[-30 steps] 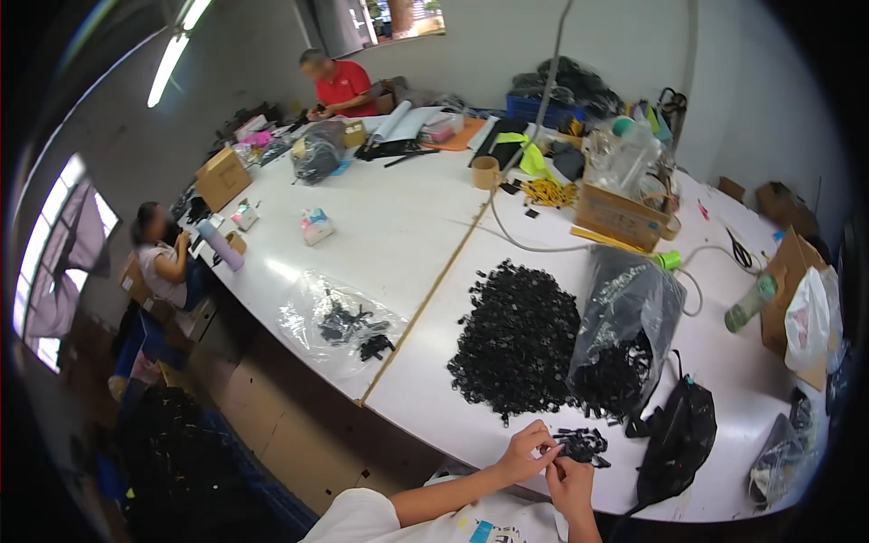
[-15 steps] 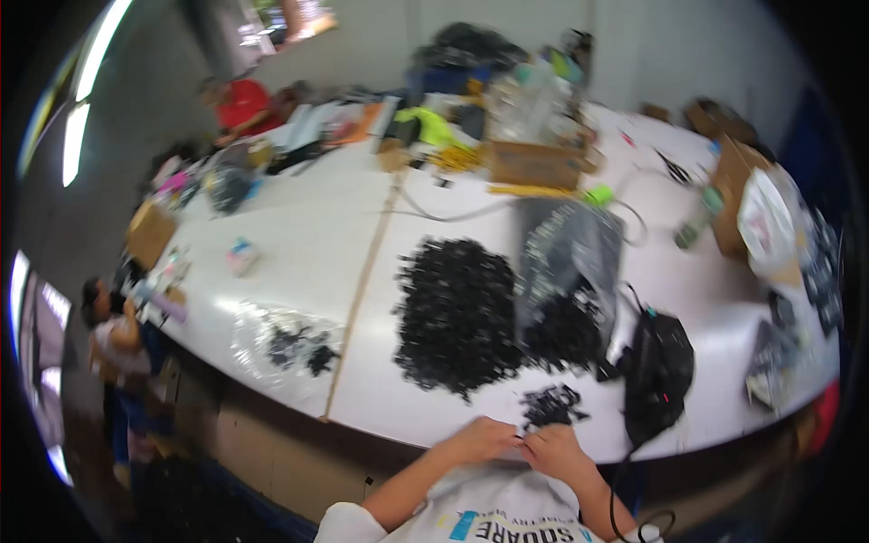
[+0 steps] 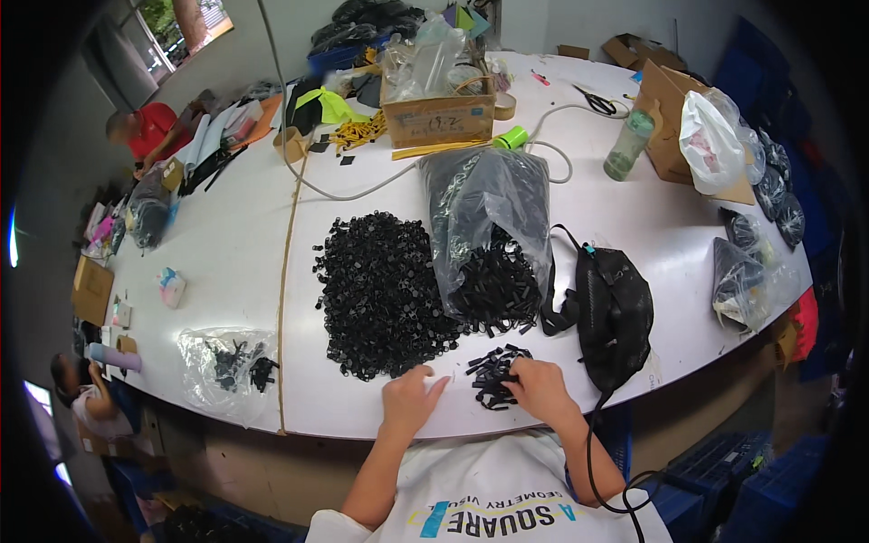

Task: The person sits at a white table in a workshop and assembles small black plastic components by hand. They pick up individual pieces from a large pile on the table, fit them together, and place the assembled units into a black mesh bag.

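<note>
My left hand (image 3: 412,398) is at the near edge of a wide heap of small black plastic clips (image 3: 385,290). Its thumb stands apart from the other fingers, and nothing shows between them. My right hand (image 3: 540,389) reaches over a small pile of narrow black pieces (image 3: 491,376), thumb and fingers apart at the pile's right side; its fingertips are partly lost against the black parts. Just beyond lies a clear plastic bag (image 3: 484,199), its mouth toward me, with more narrow black pieces (image 3: 498,285) spilling out.
A black mesh bag (image 3: 615,317) with a strap lies right of the piles; a dark cord runs from it past my right arm. A cardboard box (image 3: 441,122), green bottle (image 3: 629,145) and scissors (image 3: 597,101) stand or lie farther back. Another plastic bag (image 3: 226,371) is left. Two people sit leftward.
My hands were together at the table's front edge; now they are apart, the left at the big heap, the right at the small pile. The view has shifted and sharpened.
</note>
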`<state>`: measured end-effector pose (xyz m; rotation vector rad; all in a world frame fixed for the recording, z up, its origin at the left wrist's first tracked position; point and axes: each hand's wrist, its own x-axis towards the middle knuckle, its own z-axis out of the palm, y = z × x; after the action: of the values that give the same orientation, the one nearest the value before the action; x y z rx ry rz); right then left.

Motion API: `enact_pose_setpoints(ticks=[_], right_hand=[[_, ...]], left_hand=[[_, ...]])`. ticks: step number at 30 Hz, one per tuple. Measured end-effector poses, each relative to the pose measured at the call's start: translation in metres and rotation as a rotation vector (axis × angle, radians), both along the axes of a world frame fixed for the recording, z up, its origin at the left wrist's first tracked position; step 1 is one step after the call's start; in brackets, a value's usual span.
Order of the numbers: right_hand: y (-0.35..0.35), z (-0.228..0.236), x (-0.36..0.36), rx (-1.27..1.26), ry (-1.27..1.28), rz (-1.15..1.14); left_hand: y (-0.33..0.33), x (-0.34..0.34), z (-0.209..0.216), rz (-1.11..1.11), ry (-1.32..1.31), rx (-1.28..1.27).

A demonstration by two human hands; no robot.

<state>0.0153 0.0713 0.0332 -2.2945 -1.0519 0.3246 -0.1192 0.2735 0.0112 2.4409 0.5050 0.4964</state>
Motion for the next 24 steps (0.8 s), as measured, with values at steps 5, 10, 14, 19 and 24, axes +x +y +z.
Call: enact_pose_setpoints(ticks=[5,10,14,19,24], right_hand=[[-0.004,-0.003,0.014,-0.052,0.064,-0.018],[0.005,0.003,0.020,-0.063,0.116,-0.024],[0.030,0.003,0.036,0.091,-0.143,-0.175],[0.075,-0.016,0.079,-0.202,-0.241,-0.282],[0.075,-0.021,0.090,0.005,-0.266,-0.229]], left_hand=[[0.015,-0.020,-0.005,0.156,0.124,0.140],[0.014,-0.027,-0.020,0.210,0.204,0.180],[0.014,-0.024,-0.022,0.204,0.261,0.176],[0.015,-0.022,-0.016,0.148,0.239,0.170],[0.015,-0.029,-0.020,0.135,0.235,0.171]])
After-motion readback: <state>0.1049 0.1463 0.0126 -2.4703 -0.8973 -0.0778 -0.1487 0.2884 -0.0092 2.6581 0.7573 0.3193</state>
